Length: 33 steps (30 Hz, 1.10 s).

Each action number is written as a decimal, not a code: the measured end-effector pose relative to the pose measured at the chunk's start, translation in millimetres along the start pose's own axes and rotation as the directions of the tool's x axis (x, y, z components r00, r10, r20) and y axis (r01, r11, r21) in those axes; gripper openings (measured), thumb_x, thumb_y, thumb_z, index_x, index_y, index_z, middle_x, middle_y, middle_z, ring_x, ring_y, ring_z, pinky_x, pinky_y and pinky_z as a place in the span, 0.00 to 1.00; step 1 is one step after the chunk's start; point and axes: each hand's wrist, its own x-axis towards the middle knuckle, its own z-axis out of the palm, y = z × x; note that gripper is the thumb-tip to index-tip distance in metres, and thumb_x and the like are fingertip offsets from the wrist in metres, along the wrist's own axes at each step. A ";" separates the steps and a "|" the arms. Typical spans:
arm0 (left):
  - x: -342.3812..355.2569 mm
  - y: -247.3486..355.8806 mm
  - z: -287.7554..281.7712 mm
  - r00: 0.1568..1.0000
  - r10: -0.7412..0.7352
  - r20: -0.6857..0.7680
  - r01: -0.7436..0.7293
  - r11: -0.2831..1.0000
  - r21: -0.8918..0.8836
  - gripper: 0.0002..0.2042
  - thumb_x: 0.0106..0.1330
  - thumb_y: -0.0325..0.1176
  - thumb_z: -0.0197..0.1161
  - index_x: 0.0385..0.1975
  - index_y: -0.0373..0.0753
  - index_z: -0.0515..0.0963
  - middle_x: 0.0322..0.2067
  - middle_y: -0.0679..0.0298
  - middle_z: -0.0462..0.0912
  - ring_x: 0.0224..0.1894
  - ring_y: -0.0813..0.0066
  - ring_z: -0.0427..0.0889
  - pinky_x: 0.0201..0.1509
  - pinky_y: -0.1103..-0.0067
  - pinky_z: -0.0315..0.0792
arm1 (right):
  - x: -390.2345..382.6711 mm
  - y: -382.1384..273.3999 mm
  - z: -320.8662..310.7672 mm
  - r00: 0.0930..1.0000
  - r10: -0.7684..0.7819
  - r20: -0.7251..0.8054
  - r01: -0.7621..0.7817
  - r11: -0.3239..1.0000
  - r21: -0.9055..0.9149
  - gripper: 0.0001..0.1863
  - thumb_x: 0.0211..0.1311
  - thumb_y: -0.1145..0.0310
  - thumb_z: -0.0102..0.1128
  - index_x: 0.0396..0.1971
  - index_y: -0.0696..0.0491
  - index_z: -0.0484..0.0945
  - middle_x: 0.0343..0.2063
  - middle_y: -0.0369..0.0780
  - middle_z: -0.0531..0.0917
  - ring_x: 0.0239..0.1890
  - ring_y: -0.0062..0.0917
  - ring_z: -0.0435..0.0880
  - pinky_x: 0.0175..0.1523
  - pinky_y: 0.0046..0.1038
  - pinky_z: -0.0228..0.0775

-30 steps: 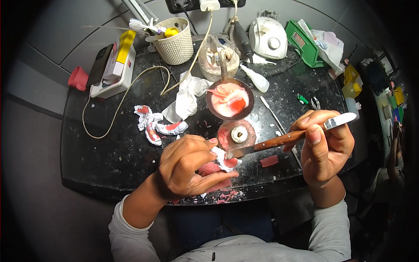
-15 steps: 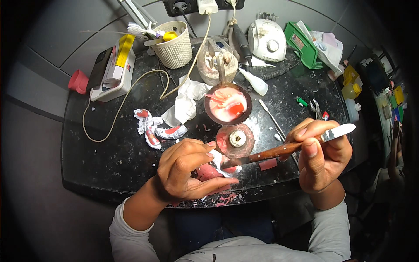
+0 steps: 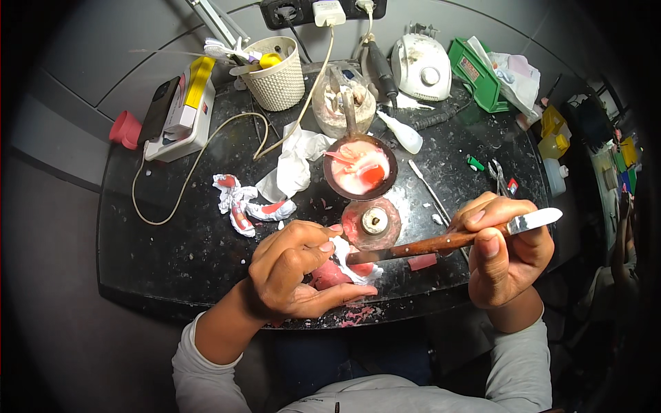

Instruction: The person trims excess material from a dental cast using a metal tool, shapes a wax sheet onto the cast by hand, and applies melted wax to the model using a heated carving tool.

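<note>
My left hand (image 3: 292, 268) has its fingers curled round a small white plaster dental cast (image 3: 342, 251) with pink wax (image 3: 329, 274) on it, above the table's near edge. In my right hand (image 3: 509, 258) is a wax knife (image 3: 441, 243) with a brown wooden handle. Its white-smeared blade points up to the right, and its dark end meets the cast, where the exact contact is hard to make out. Just beyond stands a small glass burner (image 3: 374, 221) with a white top. A small pan (image 3: 330, 180) of pink and red wax sits behind it.
White-and-pink plaster casts (image 3: 241, 205) and crumpled tissue (image 3: 292, 165) lie to the left. Farther back are a woven basket (image 3: 277, 86), a debris-filled tub (image 3: 337, 113), a white control box (image 3: 421, 69) and a green bin (image 3: 478, 79). A thin instrument (image 3: 427, 184) and pink wax strip (image 3: 422, 262) lie rightward.
The white-smeared end of the wax knife has dipped slightly, so the knife lies a little flatter. My left hand keeps its hold on the cast, nearly still.
</note>
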 end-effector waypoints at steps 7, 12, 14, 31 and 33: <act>-1.3 1.7 -0.7 1.000 -0.001 0.019 0.000 1.000 0.028 0.38 0.38 0.41 0.89 0.46 0.36 0.70 0.34 0.52 0.81 0.38 0.60 0.88 0.39 0.70 0.84 | 3.1 -14.1 9.4 0.952 0.278 -0.128 -0.263 0.957 0.122 0.06 0.69 0.78 0.58 0.40 0.66 0.75 0.33 0.47 0.83 0.27 0.23 0.85 0.30 0.22 0.82; -1.8 1.4 0.4 0.999 0.028 0.027 -0.029 0.998 0.054 0.40 0.38 0.41 0.88 0.50 0.35 0.69 0.35 0.51 0.82 0.40 0.59 0.87 0.42 0.68 0.84 | 6.7 -15.5 9.3 0.914 0.362 -0.186 -0.346 0.931 0.114 0.06 0.70 0.77 0.58 0.39 0.66 0.76 0.29 0.44 0.83 0.25 0.21 0.84 0.29 0.21 0.80; -2.3 1.1 0.4 0.999 0.038 0.033 -0.040 0.997 0.062 0.41 0.38 0.41 0.88 0.51 0.35 0.69 0.36 0.51 0.82 0.41 0.59 0.87 0.44 0.68 0.84 | 10.1 -17.7 12.9 0.871 0.433 -0.230 -0.413 0.901 0.134 0.07 0.70 0.75 0.58 0.38 0.65 0.77 0.27 0.43 0.83 0.24 0.21 0.84 0.28 0.21 0.78; 3.9 3.8 -13.9 0.881 -0.452 0.139 0.416 0.600 -0.684 0.33 0.55 0.35 0.80 0.53 0.28 0.65 0.52 0.36 0.77 0.50 0.56 0.84 0.55 0.66 0.79 | 23.1 8.4 2.2 0.689 0.622 -0.372 -0.605 0.776 0.178 0.10 0.71 0.69 0.61 0.36 0.62 0.79 0.24 0.40 0.83 0.22 0.17 0.81 0.22 0.19 0.75; 11.2 7.6 -18.1 0.757 -0.601 0.258 0.524 0.321 -0.789 0.34 0.59 0.41 0.77 0.55 0.25 0.66 0.53 0.32 0.77 0.47 0.58 0.85 0.53 0.67 0.80 | 23.4 6.1 0.2 0.704 0.611 -0.362 -0.585 0.788 0.192 0.09 0.70 0.70 0.62 0.35 0.62 0.79 0.25 0.40 0.83 0.23 0.16 0.82 0.23 0.18 0.75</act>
